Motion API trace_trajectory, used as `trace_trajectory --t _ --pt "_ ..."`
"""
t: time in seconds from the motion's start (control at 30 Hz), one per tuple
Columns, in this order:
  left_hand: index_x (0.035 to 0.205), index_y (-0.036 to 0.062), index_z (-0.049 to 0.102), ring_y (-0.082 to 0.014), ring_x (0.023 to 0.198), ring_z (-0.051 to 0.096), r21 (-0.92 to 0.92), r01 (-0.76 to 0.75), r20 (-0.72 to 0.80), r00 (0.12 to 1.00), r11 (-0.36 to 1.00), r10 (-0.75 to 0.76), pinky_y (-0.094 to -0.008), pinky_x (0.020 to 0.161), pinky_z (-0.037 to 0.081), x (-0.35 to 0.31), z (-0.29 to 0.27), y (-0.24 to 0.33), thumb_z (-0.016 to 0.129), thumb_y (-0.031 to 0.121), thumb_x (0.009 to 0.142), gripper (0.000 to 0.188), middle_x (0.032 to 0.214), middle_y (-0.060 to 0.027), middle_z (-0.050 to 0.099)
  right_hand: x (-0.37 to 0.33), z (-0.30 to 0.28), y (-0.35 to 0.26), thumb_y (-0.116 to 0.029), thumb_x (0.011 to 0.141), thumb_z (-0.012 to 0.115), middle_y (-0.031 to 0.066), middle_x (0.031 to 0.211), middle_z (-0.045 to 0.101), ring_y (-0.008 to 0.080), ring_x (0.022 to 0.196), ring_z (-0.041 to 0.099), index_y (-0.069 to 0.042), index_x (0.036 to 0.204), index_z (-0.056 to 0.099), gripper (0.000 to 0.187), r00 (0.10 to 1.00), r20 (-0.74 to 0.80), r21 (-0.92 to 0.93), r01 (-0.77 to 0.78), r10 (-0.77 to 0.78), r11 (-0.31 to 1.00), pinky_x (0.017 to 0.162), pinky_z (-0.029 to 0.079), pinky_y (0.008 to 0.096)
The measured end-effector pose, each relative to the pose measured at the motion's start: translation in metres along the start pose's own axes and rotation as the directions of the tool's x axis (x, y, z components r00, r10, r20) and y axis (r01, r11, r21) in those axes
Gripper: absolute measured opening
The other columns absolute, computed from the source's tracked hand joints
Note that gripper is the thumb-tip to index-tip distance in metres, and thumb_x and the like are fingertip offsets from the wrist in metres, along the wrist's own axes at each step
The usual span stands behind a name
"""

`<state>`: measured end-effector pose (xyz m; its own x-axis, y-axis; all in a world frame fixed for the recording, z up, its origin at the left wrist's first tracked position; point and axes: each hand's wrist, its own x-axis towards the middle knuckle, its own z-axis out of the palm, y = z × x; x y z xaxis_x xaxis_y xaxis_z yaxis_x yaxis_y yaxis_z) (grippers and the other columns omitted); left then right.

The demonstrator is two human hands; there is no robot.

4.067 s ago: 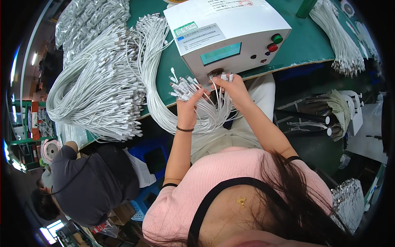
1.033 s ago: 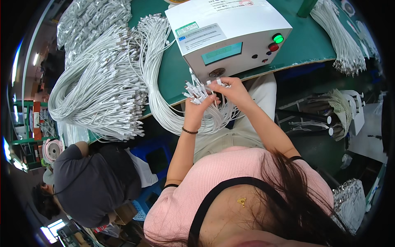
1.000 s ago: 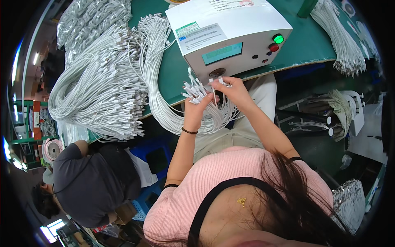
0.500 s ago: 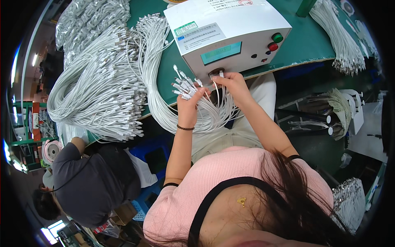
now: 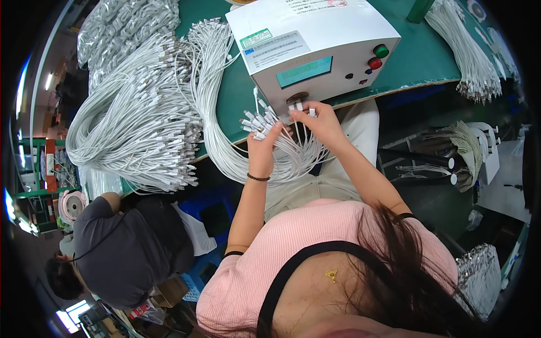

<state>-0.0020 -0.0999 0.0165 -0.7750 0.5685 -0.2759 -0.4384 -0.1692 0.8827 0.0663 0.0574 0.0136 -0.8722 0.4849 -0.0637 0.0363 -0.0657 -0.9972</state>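
Observation:
A bundle of white USB cables hangs in a loop from the table over my lap. My left hand is closed round it, and the white plugs fan out above the thumb. Just in front of a white box-shaped tester with a lit screen, my right hand pinches a white cable, and a plug shows between its fingers. White plugs stand at the tester's dark round socket, right by my right fingertips. Whether they are seated in it I cannot tell.
A large heap of white cables lies left on the green table, with bagged cables behind. Another cable bundle hangs over the right edge. A person in a dark shirt sits at my left.
My right hand has shifted slightly down and right from the socket, and plugs now show at the socket. My left hand, still round the bundle, has moved a little right and down.

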Motion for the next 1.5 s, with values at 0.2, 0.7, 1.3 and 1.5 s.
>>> trace_trajectory --t 0.2,0.7,1.3,1.5 --pt "0.102 -0.0010 0.060 -0.0175 0.072 0.065 0.004 -0.042 -0.063 0.997 0.999 0.042 -0.0308 0.065 0.054 0.000 0.000 0.007 0.066 0.013 0.087 0.021 0.081 -0.0069 0.064 0.001 0.003 -0.013 -0.021 0.081 0.071 0.0035 0.075 0.067 0.0057 0.065 0.053 0.002 0.084 0.068 0.023 0.993 -0.027 0.136 -0.111 0.116 0.984 0.061 0.041 0.0221" --pt "0.105 -0.0013 0.059 -0.0184 0.077 0.065 -0.057 -0.071 -0.037 0.997 0.996 0.069 -0.0309 0.069 0.054 -0.003 0.000 0.005 0.067 0.004 0.084 0.023 0.087 -0.0073 0.065 0.000 0.000 -0.011 -0.019 0.081 0.071 0.0032 0.073 0.065 0.0046 0.060 0.049 0.001 0.087 0.068 0.021 0.979 0.086 0.131 -0.196 0.186 0.972 0.054 0.036 0.0204" --pt "0.102 -0.0015 0.059 -0.0185 0.083 0.063 -0.105 -0.001 0.014 1.000 0.995 0.003 -0.0365 0.074 0.056 0.001 -0.005 0.004 0.067 -0.001 0.082 0.022 0.093 -0.0079 0.064 0.009 0.001 -0.010 -0.015 0.088 0.061 -0.0003 0.068 0.059 0.0047 0.060 0.047 0.005 0.093 0.070 0.023 0.960 0.150 0.251 -0.270 0.238 0.930 0.056 0.036 0.0197" --pt "0.101 -0.0012 0.059 -0.0180 0.081 0.064 -0.077 -0.005 0.054 0.999 0.997 0.009 -0.0333 0.072 0.055 0.001 -0.003 0.002 0.067 0.000 0.082 0.020 0.091 -0.0072 0.065 0.009 0.002 -0.007 -0.019 0.087 0.065 -0.0001 0.067 0.062 0.0033 0.058 0.048 0.000 0.085 0.072 0.021 0.970 0.133 0.268 -0.234 0.205 0.935 0.052 0.035 0.0193"
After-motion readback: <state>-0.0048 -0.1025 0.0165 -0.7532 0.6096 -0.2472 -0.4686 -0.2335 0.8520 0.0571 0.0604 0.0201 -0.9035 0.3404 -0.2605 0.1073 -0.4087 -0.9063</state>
